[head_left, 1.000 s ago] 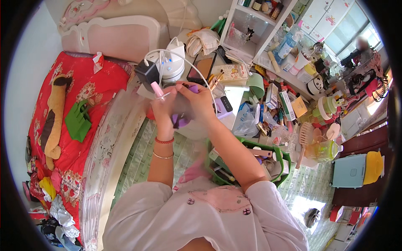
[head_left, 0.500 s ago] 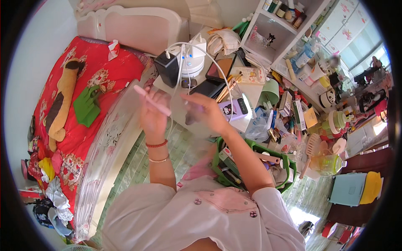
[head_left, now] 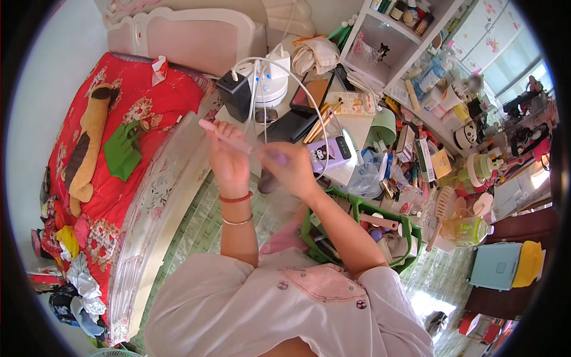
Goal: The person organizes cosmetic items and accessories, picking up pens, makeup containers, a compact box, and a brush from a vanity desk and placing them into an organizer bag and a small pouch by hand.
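hands closer, left (head_left: 231,169) gripping pink stick (head_left: 238,143), right's (head_left: 294,171) grip unclear, floor (head_left: 199,220) open beside bed (head_left: 178,101)

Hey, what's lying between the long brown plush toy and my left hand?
In the head view, a green bag lies on the red bedspread between the plush toy and your left hand; past it comes the bed's pale floral edge.

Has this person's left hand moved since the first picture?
Yes: the left hand has moved leftward and nearer the person's body, judged against the black box.
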The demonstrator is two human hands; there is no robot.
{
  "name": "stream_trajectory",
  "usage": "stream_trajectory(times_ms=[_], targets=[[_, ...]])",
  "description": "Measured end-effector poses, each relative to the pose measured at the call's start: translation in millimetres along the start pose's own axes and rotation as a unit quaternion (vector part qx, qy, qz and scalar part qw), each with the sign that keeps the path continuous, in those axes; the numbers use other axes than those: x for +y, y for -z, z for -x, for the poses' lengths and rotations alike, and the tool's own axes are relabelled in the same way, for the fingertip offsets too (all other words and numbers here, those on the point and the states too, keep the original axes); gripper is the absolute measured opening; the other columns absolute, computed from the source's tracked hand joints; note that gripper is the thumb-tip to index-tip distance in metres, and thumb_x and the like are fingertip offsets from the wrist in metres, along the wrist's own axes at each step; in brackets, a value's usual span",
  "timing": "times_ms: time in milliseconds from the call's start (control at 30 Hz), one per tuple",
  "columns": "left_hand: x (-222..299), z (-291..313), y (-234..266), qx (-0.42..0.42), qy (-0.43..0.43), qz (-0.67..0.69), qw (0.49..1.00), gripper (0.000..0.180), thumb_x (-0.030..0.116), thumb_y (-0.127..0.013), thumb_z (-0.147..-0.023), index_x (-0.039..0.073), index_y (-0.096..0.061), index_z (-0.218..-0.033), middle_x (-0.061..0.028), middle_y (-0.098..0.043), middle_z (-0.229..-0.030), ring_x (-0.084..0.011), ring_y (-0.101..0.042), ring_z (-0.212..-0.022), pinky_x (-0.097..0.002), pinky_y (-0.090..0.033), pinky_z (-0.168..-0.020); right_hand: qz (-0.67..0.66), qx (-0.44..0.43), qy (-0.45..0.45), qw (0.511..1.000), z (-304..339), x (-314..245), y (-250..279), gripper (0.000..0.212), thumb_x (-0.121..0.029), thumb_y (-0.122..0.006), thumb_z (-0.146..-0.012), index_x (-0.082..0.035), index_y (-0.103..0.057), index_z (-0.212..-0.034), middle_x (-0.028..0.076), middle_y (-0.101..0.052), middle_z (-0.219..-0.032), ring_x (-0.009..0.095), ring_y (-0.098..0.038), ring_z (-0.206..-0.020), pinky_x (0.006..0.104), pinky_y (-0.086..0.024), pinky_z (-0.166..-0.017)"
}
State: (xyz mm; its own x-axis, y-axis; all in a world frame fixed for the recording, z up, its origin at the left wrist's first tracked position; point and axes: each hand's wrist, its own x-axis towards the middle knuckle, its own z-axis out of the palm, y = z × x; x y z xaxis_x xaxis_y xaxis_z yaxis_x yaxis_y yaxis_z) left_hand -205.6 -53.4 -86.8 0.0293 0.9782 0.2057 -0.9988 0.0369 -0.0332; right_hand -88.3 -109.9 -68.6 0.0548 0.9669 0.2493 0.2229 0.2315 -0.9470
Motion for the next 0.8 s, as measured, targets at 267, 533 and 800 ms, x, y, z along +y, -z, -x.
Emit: stream_trajectory(times_ms=[267,533,800], targets=[[-6,-6,3,-0.024,-0.03,-0.072,0.997,0.016,0.02,-0.044,-0.086,0.006,-0.038,-0.091,0.0007,-0.033,-0.073,-0.01,-0.031,-0.065,-0.0211,-0.03,-0.062,0.057,-0.009,0.027,0.998,-2,2,1,0.014,-0.009,-0.06,-0.071,0.0,-0.061,-0.083,0.009,-0.058,-0.062,0.01,-0.051,-0.053,0.025,-0.041,-0.051],[-5,-7,12,-0.017,-0.024,-0.058,0.998,0.017,0.022,-0.044,-0.086,0.007,-0.038,-0.088,0.0013,-0.032,-0.07,-0.0098,-0.029,-0.063,-0.0211,-0.028,-0.058,-0.029,-0.008,-0.028,0.999,-4,-2,0,0.012,-0.01,-0.06,-0.072,0.0,-0.061,-0.079,0.008,-0.057,-0.057,0.011,-0.051,-0.049,0.0247,-0.04,-0.047],[-3,-4,11,0.04,0.122,0.267,0.955,0.007,0.008,-0.043,-0.084,0.001,-0.042,-0.088,-0.0022,-0.036,-0.069,-0.0112,-0.036,-0.063,-0.0215,-0.034,-0.059,-0.094,-0.017,-0.089,0.991,-6,-2,6,0.015,-0.013,-0.061,-0.073,0.001,-0.061,-0.078,0.006,-0.06,-0.06,0.007,-0.053,-0.053,0.0214,-0.042,-0.049]])
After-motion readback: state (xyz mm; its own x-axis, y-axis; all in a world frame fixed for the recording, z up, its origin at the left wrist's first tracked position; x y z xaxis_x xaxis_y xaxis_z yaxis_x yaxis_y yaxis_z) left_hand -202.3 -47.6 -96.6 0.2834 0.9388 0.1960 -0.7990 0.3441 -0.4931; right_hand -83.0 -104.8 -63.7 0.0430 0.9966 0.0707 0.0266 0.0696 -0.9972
